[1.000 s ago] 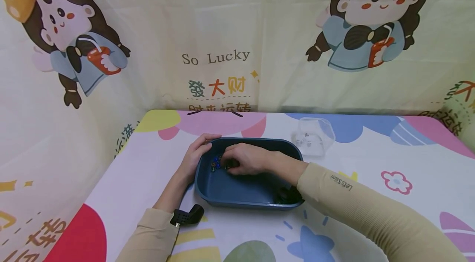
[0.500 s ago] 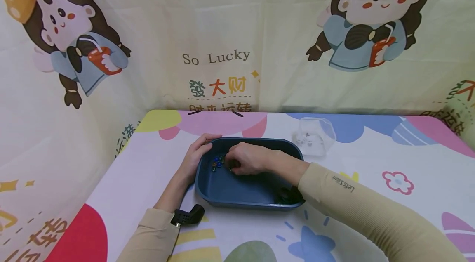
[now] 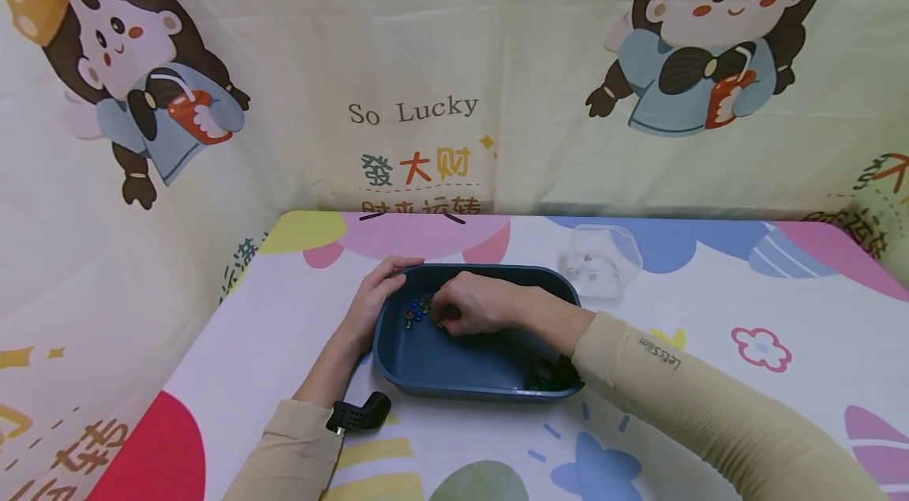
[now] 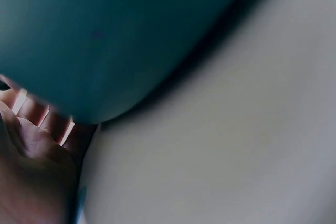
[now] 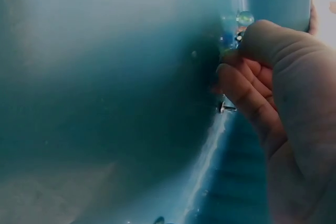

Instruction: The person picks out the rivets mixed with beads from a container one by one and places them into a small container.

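Note:
A dark blue plastic basin [image 3: 454, 363] stands on the table. My left hand [image 3: 372, 300] rests against its far left corner, thumb by the rim, and in the left wrist view its spread fingers [image 4: 44, 119] lie along the outer wall. Inside the basin is my right hand [image 3: 476, 304], fingers curled down near the floor. Just left of it lie several glass marbles [image 3: 417, 310]. In the right wrist view the thumb [image 5: 262, 38] is close to the marbles, and a small metal piece [image 5: 226, 107] lies below the fingers. What the fingertips touch is partly hidden.
A clear open plastic box [image 3: 600, 264] with several tiny shiny pieces in it stands behind the basin on the right. Dark objects [image 3: 550, 373] lie in the basin's near right corner, partly hidden by the arm. The patterned tabletop [image 3: 710, 422] meets a printed cloth backdrop [image 3: 547, 91].
My right hand has shifted slightly right, away from the marbles, so more of them show; its fingers have moved a little. My left hand and the basin have stayed in place.

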`<action>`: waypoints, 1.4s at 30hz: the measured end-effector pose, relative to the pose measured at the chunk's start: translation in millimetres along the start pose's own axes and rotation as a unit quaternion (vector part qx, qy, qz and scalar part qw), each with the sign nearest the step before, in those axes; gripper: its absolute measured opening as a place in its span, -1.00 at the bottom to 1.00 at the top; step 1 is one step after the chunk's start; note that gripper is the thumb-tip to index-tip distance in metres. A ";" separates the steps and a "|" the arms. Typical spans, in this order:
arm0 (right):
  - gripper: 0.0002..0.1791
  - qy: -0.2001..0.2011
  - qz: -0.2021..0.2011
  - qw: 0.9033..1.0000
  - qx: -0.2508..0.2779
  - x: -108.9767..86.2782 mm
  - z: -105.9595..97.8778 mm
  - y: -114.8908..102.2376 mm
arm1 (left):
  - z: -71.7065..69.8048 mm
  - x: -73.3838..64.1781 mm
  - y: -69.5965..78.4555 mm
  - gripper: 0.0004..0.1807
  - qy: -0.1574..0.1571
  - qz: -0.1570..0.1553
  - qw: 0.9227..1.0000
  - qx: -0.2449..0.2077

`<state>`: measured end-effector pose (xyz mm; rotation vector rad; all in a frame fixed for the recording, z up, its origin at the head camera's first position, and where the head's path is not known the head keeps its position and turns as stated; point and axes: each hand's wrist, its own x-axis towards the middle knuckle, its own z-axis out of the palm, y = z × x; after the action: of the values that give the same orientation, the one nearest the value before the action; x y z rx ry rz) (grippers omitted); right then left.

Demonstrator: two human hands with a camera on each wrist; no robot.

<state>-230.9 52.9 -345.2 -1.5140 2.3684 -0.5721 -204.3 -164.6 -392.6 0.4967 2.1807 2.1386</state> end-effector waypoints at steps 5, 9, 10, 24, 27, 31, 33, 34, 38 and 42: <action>-0.89 0.023 -0.005 0.999 0.027 -3.4 -1.4 1.4 | 0.8 0.4 1.0 -0.55 0.001 -0.003 1.000 -0.006; -0.88 0.036 -0.011 0.998 0.046 -4.8 -2.6 3.2 | 0.8 0.8 0.9 -0.55 0.000 -0.004 1.000 -0.010; -0.88 0.040 -0.010 0.998 0.050 -5.2 -3.0 3.2 | 0.6 0.8 0.6 -0.56 0.000 -0.004 1.000 -0.009; -0.85 0.107 -0.028 0.987 0.118 -12.7 -9.3 2.6 | -0.6 0.5 -0.5 -0.56 -0.004 -0.001 1.000 -0.010; -0.83 0.108 -0.025 0.987 0.119 -13.5 -9.9 2.8 | -0.6 0.4 -0.4 -0.56 -0.003 -0.002 1.000 -0.008; -0.82 0.103 -0.019 0.989 0.106 -13.6 -10.3 3.4 | -0.4 0.4 0.1 -0.56 -0.001 -0.003 1.000 -0.005; -0.81 0.101 -0.017 0.990 0.101 -13.6 -10.3 3.6 | -0.2 0.3 0.3 -0.55 -0.001 -0.004 1.000 -0.006; -0.81 0.100 -0.016 0.990 0.100 -13.6 -10.1 3.7 | -0.1 0.2 0.4 -0.55 -0.001 -0.004 1.000 -0.006; -0.81 0.102 -0.015 0.989 0.103 -14.2 -9.9 3.8 | 0.3 -0.2 0.7 -0.55 -0.003 -0.004 1.000 -0.008; -0.82 0.111 -0.021 0.987 0.112 -14.5 -9.6 4.4 | 0.4 -0.3 0.7 -0.55 -0.003 -0.003 1.000 -0.008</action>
<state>-232.5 69.5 -338.5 -1.4676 2.3362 -1.0285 -203.8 -164.3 -391.9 0.4949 2.1571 2.1483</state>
